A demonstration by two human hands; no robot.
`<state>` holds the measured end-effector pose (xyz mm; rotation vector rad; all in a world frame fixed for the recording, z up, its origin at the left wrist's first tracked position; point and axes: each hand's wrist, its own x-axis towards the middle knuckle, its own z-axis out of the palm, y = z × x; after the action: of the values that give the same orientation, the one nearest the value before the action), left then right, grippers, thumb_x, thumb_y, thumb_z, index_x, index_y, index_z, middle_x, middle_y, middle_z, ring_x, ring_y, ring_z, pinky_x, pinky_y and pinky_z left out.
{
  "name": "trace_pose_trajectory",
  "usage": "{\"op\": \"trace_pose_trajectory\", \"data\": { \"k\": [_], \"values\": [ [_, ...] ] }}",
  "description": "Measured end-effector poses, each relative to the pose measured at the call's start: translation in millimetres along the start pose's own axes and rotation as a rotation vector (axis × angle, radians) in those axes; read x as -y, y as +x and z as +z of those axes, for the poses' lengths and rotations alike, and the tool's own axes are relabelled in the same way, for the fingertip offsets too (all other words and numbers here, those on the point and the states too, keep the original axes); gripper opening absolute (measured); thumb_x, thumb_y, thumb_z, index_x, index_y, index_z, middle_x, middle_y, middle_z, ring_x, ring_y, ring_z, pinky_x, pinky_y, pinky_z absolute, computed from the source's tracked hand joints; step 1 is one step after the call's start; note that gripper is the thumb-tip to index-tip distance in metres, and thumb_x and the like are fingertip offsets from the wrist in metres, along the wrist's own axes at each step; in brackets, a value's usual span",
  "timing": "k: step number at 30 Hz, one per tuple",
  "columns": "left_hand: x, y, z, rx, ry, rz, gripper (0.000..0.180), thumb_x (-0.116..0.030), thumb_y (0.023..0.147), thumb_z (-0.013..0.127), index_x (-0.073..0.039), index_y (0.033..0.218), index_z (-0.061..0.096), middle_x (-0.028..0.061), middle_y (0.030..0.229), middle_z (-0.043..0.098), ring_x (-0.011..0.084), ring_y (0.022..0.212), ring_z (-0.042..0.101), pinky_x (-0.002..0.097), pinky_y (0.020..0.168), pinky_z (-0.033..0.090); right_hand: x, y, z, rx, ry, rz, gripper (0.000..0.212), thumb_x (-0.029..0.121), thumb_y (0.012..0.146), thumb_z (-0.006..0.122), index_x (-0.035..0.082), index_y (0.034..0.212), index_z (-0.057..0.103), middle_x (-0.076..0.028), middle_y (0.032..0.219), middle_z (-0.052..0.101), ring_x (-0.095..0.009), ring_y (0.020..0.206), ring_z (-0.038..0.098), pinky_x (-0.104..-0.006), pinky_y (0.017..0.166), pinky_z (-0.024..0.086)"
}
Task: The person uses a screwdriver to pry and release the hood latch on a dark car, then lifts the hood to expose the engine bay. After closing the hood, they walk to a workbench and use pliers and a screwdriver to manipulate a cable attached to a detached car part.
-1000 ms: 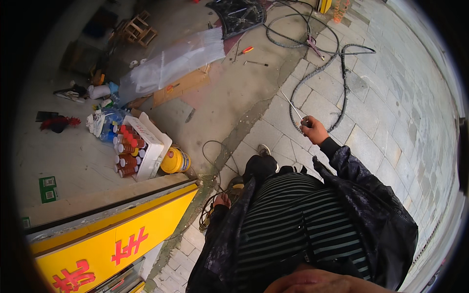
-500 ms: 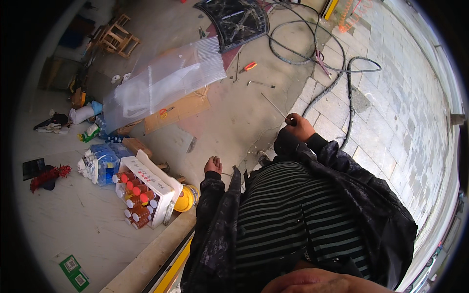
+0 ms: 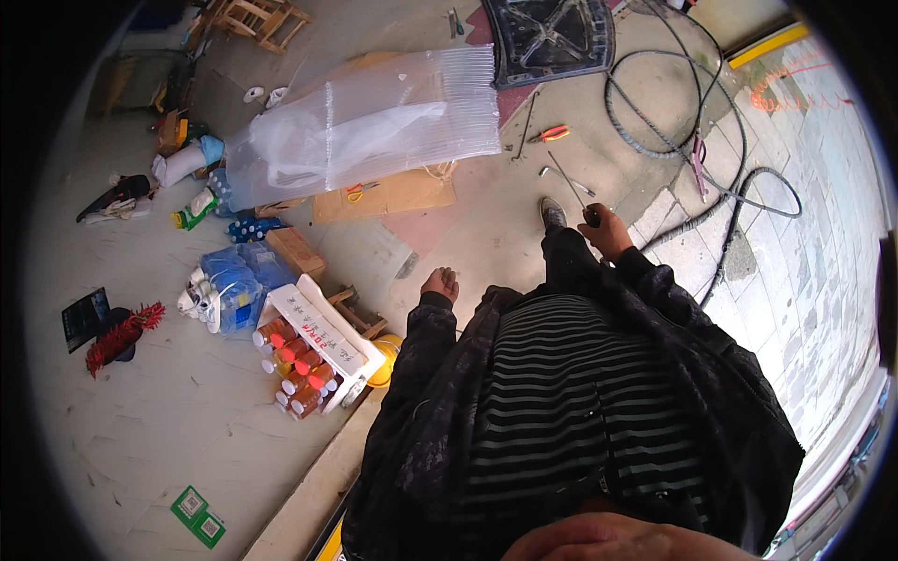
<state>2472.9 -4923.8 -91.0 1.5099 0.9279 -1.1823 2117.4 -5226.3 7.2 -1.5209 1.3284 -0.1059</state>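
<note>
My right hand (image 3: 610, 234) is closed around the dark handle of a screwdriver (image 3: 567, 173), whose long thin shaft points away from me to the upper left. Low at my left side hangs my left hand (image 3: 441, 283), fingers loosely bent, with nothing visible in it. On the floor beyond the screwdriver tip are red-and-yellow-handled pliers (image 3: 550, 134), a bent metal wrench (image 3: 545, 171) and a thin dark rod (image 3: 527, 122). My shoe (image 3: 553, 212) shows just left of my right hand.
Bubble wrap (image 3: 374, 122) lies over cardboard (image 3: 421, 192) with orange-handled scissors (image 3: 360, 191). A black panel (image 3: 552, 42) and a coiled hose (image 3: 645, 150) are at the far right. To the left stand a white box (image 3: 323, 323) of bottles, a yellow bucket (image 3: 385, 363) and water jugs (image 3: 234, 290).
The view has shifted, so floor items sit further right in the picture. My shoe has come forward into sight. The screwdriver stays in my right hand; my left hand still hangs at my side.
</note>
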Motion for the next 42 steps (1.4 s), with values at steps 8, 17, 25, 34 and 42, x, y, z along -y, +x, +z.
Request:
{"op": "trace_pose_trajectory", "data": {
  "k": [8,17,25,34,42],
  "values": [
    [-114.2,4.3,45.2,0.112,-0.146,0.134,0.02,-0.027,0.103,0.059,-0.016,0.118,0.063,-0.0036,0.111,0.071,0.0146,0.101,0.068,0.0358,0.081,0.053,127.9,125.2,-7.5,-0.009,0.172,0.012,0.043,0.019,0.088,0.075,0.0,0.124,0.062,-0.01,0.082,0.068,-0.017,0.063,0.067,-0.0335,0.058,0.054],
    [-221.0,85.9,48.1,0.172,0.049,-0.013,0.021,-0.03,0.105,0.055,-0.016,0.119,0.062,-0.004,0.108,0.073,0.0146,0.094,0.07,0.0359,0.079,0.053,196.1,114.0,113.3,-0.036,0.19,0.218,0.043,0.017,0.09,0.073,0.001,0.128,0.062,-0.006,0.073,0.065,-0.015,0.06,0.063,-0.0322,0.053,0.051],
    [-332.1,144.4,5.9,0.253,0.081,-0.033,0.015,-0.029,0.105,0.053,-0.021,0.104,0.065,-0.0095,0.101,0.071,0.0087,0.089,0.068,0.0294,0.069,0.049,224.6,81.7,189.5,0.057,0.133,0.348,0.041,0.017,0.09,0.073,0.004,0.127,0.062,-0.014,0.087,0.069,-0.02,0.066,0.067,-0.036,0.06,0.055],
    [-346.6,122.9,60.1,0.062,0.39,-0.027,0.021,-0.034,0.101,0.063,-0.02,0.117,0.066,-0.0118,0.103,0.071,0.0076,0.094,0.069,0.0294,0.078,0.051,217.6,75.1,189.9,0.157,0.318,0.456,0.051,0.023,0.09,0.074,0.002,0.134,0.057,-0.014,0.093,0.069,-0.019,0.069,0.067,-0.033,0.049,0.051],
    [-292.8,85.5,187.6,0.194,0.613,-0.025,0.033,-0.036,0.101,0.063,-0.017,0.128,0.061,-0.0078,0.115,0.069,0.0083,0.098,0.065,0.0295,0.084,0.049,165.1,66.9,158.5,0.04,0.406,0.463,0.047,0.019,0.089,0.074,-0.002,0.128,0.06,-0.018,0.104,0.072,-0.022,0.075,0.071,-0.0347,0.068,0.058]
  ]
}}
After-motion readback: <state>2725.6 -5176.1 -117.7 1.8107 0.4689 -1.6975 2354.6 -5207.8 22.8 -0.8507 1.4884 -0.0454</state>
